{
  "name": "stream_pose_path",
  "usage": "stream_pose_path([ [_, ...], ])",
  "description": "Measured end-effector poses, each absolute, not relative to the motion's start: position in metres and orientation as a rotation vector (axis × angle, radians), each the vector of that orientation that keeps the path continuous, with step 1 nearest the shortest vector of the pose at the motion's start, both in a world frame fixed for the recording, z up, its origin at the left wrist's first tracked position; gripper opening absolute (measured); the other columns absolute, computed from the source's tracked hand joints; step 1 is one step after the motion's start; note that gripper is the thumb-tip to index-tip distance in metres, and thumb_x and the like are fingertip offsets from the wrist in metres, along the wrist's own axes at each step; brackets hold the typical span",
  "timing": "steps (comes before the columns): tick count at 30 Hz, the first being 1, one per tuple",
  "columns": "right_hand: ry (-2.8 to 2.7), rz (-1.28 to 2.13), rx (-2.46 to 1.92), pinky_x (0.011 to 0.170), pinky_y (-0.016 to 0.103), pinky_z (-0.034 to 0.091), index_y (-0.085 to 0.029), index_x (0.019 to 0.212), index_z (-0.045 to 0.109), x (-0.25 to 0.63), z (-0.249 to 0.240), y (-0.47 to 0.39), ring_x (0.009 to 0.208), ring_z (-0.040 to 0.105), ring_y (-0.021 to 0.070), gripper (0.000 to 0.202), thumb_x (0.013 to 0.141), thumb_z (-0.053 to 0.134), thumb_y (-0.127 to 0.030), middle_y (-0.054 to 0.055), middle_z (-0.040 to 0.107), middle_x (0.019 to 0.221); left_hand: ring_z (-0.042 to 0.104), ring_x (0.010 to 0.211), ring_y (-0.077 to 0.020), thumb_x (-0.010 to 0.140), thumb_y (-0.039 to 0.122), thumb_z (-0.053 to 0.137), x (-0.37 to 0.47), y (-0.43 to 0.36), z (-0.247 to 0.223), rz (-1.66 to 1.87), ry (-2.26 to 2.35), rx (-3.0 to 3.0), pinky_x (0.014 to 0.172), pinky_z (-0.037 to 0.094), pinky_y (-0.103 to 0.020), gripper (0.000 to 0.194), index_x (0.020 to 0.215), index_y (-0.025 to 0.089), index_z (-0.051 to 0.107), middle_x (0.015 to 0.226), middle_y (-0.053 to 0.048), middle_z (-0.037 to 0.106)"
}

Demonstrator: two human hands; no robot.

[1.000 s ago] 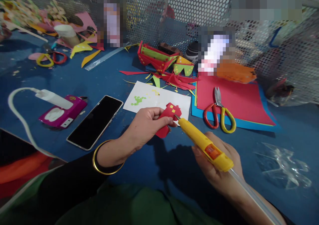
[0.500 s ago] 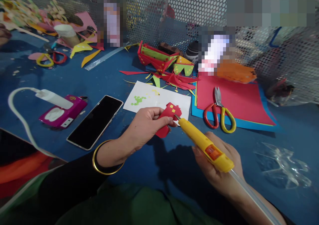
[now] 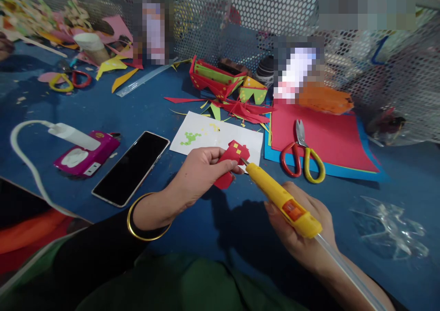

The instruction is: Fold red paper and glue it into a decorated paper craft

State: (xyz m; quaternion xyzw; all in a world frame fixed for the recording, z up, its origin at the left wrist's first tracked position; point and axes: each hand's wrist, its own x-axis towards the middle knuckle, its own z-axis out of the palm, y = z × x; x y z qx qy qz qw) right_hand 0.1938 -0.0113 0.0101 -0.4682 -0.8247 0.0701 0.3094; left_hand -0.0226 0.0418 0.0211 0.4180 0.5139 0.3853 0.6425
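My left hand (image 3: 202,171) pinches a red paper cutout (image 3: 225,180) with small yellow squares on its upper part. My right hand (image 3: 305,224) is wrapped round a yellow hot glue gun (image 3: 275,191), with a clear glue stick (image 3: 347,269) coming out of its rear. The gun's metal nozzle points at the red paper's right side, close to the left thumb; I cannot tell whether it touches. Behind the cutout lies a white sheet (image 3: 202,123) bearing tiny green paper bits (image 3: 190,138) and yellow bits (image 3: 215,127).
Scissors (image 3: 300,136) lie on red and blue sheets (image 3: 330,139) at right, near clear plastic pieces (image 3: 392,228). A phone (image 3: 132,169) and a purple power adapter (image 3: 89,152) lie left. Red paper scraps (image 3: 244,111) and folded paper pieces (image 3: 216,84) sit before a perforated metal basket (image 3: 275,8).
Both hands stay almost in place. The red paper and the glue gun's nozzle have shifted only very slightly; the grips are the same.
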Motion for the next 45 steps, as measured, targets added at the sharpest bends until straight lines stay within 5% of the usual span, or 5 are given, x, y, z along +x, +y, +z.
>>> stream_pose_path([
  [23, -2.195, 0.235, -1.217, 0.049, 0.023, 0.035, -0.024, 0.08, 0.045, 0.1931, 0.0093, -0.0132, 0.052, 0.046, 0.009, 0.024, 0.101, 0.05, -0.035, -0.005, 0.048, 0.067, 0.067, 0.062, -0.0076, 0.081, 0.025, 0.08, -0.0224, 0.0428, 0.0202, 0.872, 1.155, 0.886, 0.059, 0.05, -0.016, 0.011, 0.085, 0.015, 0.077, 0.076, 0.0, 0.079],
  [45, -2.171, 0.3, -1.216, 0.051, 0.025, 0.04, -0.022, 0.084, 0.052, 0.1931, 0.0127, -0.014, 0.056, 0.052, 0.0109, 0.016, 0.098, 0.054, -0.032, -0.002, 0.055, 0.07, 0.071, 0.07, -0.0134, 0.082, 0.033, 0.078, -0.0224, 0.0414, 0.0226, 0.859, 1.206, 0.95, 0.068, 0.056, -0.023, 0.017, 0.085, 0.016, 0.077, 0.085, -0.005, 0.081],
])
